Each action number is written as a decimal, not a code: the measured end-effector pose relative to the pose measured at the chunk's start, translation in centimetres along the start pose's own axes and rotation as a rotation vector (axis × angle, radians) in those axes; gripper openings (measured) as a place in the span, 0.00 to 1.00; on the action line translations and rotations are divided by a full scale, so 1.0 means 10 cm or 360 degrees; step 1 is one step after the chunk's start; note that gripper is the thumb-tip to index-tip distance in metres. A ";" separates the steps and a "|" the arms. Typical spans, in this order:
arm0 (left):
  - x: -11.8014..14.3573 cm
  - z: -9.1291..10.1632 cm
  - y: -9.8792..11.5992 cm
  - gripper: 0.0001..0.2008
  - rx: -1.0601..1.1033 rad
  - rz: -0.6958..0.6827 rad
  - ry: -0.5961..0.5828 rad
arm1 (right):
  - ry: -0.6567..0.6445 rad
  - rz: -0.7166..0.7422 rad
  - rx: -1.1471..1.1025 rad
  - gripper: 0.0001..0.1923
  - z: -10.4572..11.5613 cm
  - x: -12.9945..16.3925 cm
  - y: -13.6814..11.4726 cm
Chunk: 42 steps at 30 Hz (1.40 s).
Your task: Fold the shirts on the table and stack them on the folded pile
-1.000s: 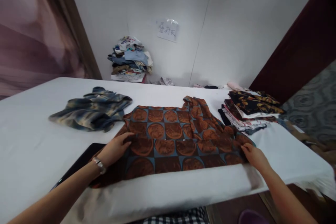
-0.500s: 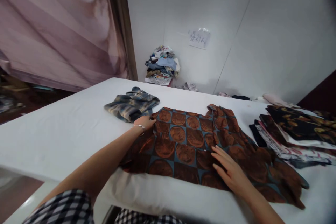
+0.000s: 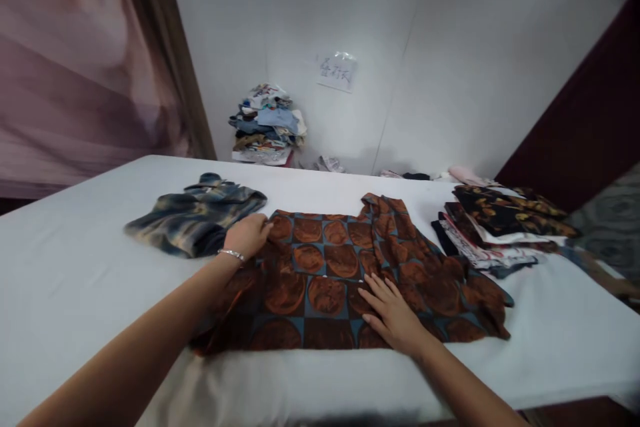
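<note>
A brown-and-blue patterned shirt (image 3: pixel 325 260) lies spread on the white table, its collar end at the far side and one sleeve stretched to the right. At its far left edge my left hand (image 3: pixel 247 235), with a bracelet on the wrist, is closed on the fabric; the fingertips are partly hidden. My right hand (image 3: pixel 393 313) rests flat on the shirt's middle right, fingers spread. Beside my left hand lies a blue-and-beige plaid shirt (image 3: pixel 200 210), loosely bunched.
A stack of folded clothes (image 3: pixel 500 227) stands on the table's right side. Beyond the far edge, a tall clothes pile (image 3: pixel 270 123) leans near the wall. A handwritten paper sign (image 3: pixel 337 72) hangs above. The white tabletop (image 3: pixel 75 267) extends left.
The view has turned to the right, so everything sits further left in it. Both hands keep about the same places on the patterned shirt, and its right sleeve end looks drawn in.
</note>
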<state>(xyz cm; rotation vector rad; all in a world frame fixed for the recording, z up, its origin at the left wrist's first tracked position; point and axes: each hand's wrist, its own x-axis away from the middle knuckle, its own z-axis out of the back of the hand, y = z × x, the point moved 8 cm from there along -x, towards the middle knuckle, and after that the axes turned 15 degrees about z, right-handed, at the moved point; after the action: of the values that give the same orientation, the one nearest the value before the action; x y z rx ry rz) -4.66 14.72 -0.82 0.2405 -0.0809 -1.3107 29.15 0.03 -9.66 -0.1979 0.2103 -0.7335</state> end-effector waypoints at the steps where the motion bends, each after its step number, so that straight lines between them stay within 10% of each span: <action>1: 0.03 -0.08 0.21 0.22 0.0064 -0.0198 -0.0015 | 0.0002 -0.0003 -0.0008 0.27 0.02 -0.01 -0.01; 4: 0.07 -0.44 0.56 0.28 0.0056 -0.0476 -0.0077 | -0.0001 -0.0019 -0.0038 0.27 0.07 -0.04 -0.01; 8: -0.14 -0.90 0.37 0.35 -0.0163 -0.0152 -0.0208 | -0.0017 -0.0063 -0.0137 0.28 0.07 -0.03 -0.01; 14: -0.26 -1.00 0.27 0.37 -0.0197 -0.0135 -0.0225 | 0.0284 -0.0040 -0.0521 0.29 0.35 -0.06 0.13; 18: -0.25 -0.98 0.29 0.38 -0.0200 -0.0122 -0.0209 | 0.1009 -0.0392 -0.0490 0.19 1.12 -0.13 0.99; 21: -0.25 -0.97 0.29 0.37 -0.0200 -0.0113 -0.0203 | 0.1115 -0.1022 -0.0416 0.16 1.42 -0.16 1.85; 29: -0.23 -0.97 0.27 0.37 -0.0216 -0.0093 -0.0220 | 0.1181 -0.1344 -0.0553 0.12 1.36 -0.42 2.73; 37: -0.25 -0.98 0.28 0.36 -0.0179 -0.0102 -0.0190 | 0.1397 -0.0913 -0.0948 0.14 1.78 -0.86 2.29; 42: -0.23 -0.99 0.29 0.36 -0.0179 -0.0104 -0.0238 | 0.0852 -0.0012 -0.0939 0.10 1.56 -1.24 0.76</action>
<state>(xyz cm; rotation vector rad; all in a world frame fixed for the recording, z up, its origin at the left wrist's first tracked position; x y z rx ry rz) -0.54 18.87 -9.62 0.0492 -0.1262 -1.3922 29.07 15.67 4.93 -0.5616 0.9398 -0.7058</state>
